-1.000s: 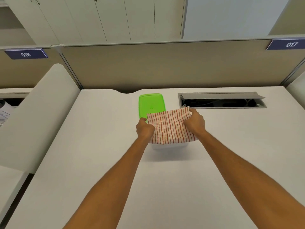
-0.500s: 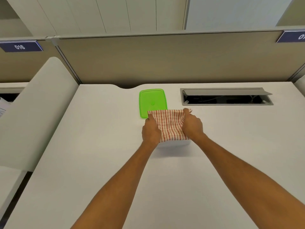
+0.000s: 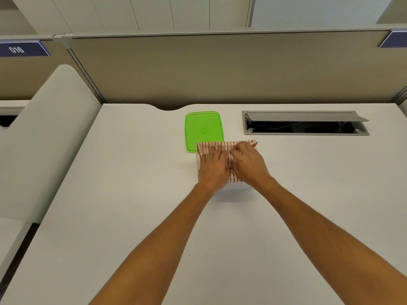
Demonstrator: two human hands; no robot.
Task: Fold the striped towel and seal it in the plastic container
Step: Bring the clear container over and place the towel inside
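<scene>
The clear plastic container (image 3: 236, 186) is mostly hidden under the towel and both hands; only a pale translucent rim shows by the wrists and a sliver of wall left of the left fingers, so its full shape can't be told. The striped towel (image 3: 229, 146), thin cloth w/ fine red lines on white, lies bunched over the container's top; its far edge is wrinkled and a corner sticks up just beyond the right fingertips. Probably it sits partly down inside, but the hands block that.

Left hand (image 3: 213, 166) lies flat, palm down, fingers (image 3: 217, 150) together and stretched out, pressing on the cloth. Right hand (image 3: 247, 165) sits just beside it, nearly touching, fingers (image 3: 239, 148) curled and pinching a fold of the towel; thumb not visible.

Green lid (image 3: 203, 128), glossy rounded rectangle w/ a small oval bump in the middle, lies flat just beyond the left fingertips; its near edge is covered by the towel.

Matte white desk (image 3: 132, 194). Beyond and right of the right fingers, a grey metal cable hatch (image 3: 305, 123) stands open, dark inside, contents unclear. Far right label is cut off by the frame.
</scene>
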